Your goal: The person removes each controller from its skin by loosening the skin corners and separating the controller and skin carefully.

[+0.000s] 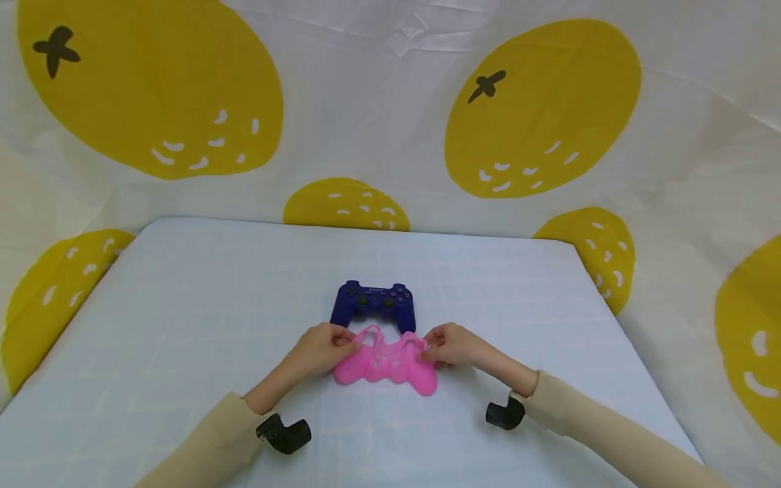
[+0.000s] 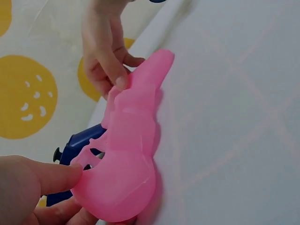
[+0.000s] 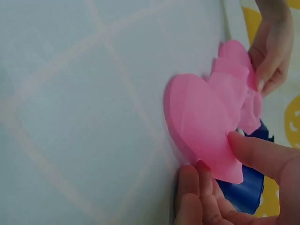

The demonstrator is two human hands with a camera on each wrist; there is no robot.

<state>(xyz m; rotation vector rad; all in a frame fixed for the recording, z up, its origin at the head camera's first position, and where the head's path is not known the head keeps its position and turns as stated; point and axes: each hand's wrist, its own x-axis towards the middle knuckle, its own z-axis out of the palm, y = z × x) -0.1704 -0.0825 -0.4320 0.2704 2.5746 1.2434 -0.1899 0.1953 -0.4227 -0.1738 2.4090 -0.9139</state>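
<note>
Between the two hands is a pink silicone controller cover (image 1: 381, 362), soft and with cut-out openings along its far side. My left hand (image 1: 323, 347) pinches its left end, thumb on top and fingers beneath, as the left wrist view shows. At the right end, my right hand (image 1: 454, 344) pinches the cover between thumb and fingers. Just beyond the cover lies a dark blue game controller (image 1: 373, 298), its buttons and sticks facing up and its grips pointing toward me. In both wrist views the cover partly hides the controller.
A white cloth with faint crossing lines covers the table (image 1: 244, 285). Behind it hangs a pale curtain (image 1: 366, 102) printed with large yellow fruits. Each wrist carries a small black camera, the left one (image 1: 284, 434) and the right one (image 1: 506, 413) close over the table.
</note>
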